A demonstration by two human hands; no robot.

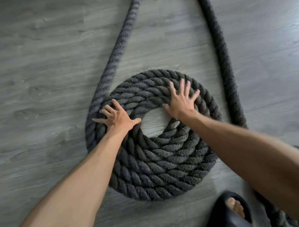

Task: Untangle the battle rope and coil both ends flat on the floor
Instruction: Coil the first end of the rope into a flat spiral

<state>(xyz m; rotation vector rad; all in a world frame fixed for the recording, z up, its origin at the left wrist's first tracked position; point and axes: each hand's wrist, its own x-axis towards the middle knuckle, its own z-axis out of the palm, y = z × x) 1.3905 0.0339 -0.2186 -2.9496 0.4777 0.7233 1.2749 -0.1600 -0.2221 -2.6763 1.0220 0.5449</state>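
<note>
A thick dark grey battle rope lies wound into a flat spiral coil (159, 165) on the grey wood-look floor (36, 68), with a bare gap at its centre. My left hand (116, 115) presses on the coil's left side with fingers spread. On the upper right turns lies my right hand (180, 100), flat with its fingers fanned out. The rope's inner end (173, 125) shows beside my right wrist. A free strand (120, 37) runs from the coil's left edge up and out of view.
A second length of the rope (220, 51) runs down the right side, passes behind my right arm and continues at the bottom right. My foot in a black slide sandal (230, 214) stands at the bottom edge, right of the coil.
</note>
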